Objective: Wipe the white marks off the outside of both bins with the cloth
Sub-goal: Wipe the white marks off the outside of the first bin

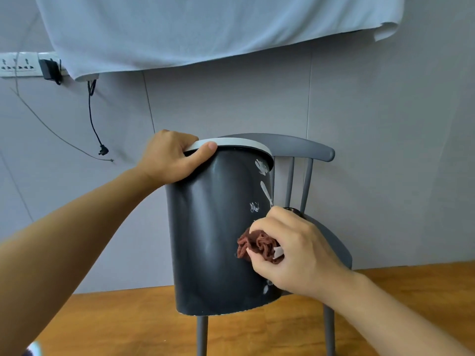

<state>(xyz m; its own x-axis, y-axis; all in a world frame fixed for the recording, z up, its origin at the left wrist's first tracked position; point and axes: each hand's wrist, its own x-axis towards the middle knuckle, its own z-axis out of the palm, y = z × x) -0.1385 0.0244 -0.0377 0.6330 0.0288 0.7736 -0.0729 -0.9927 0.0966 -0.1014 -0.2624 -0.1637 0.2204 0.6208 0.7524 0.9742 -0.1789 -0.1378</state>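
Note:
A dark grey bin [210,235] with a white rim is held up in front of a grey chair. My left hand [171,158] grips the rim at its top left, thumb over the outside. My right hand [293,250] holds a crumpled brown cloth [257,245] pressed against the bin's lower right side. White marks [264,186] run down the bin's right side, above the cloth, and one small white mark [267,287] shows near the bottom under my right hand. Only one bin is in view.
The grey chair [316,150] stands right behind the bin on a wooden floor [115,327]. A grey wall is at the back, with a pale cloth [205,29] hanging above, a power strip [20,65] at left and a black cable [93,119] dangling.

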